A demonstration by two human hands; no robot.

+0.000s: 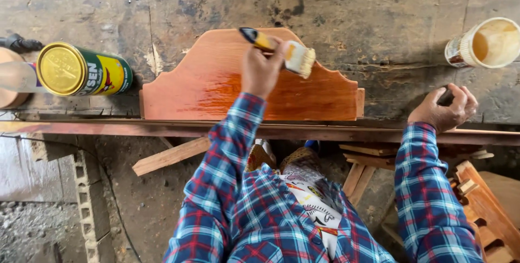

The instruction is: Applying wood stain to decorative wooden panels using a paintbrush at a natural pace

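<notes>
Head view is taking in a worn, stained workbench (379,19) filling the upper half of the frame. Lying flat at its centre is a reddish wooden panel (216,87) with a scalloped top edge; its long axis is running left to right, its straight edge toward the person, and its middle is shining wet. At the upper left a green and yellow can (81,71) is lying on its side, lid facing left. At the upper right an open tub (490,42) is standing upright.

The left hand (262,68) is closing its fingers around a paintbrush (281,51) over the panel's upper middle; the handle is pointing up-left, the bristles down-right. The right hand (445,109) is resting curled on the bench edge at right, fingers pressed together around something small and dark.

Judging by the wet patch, long even strokes along the grain, overlapping the glossy zone, would be serving best.
</notes>
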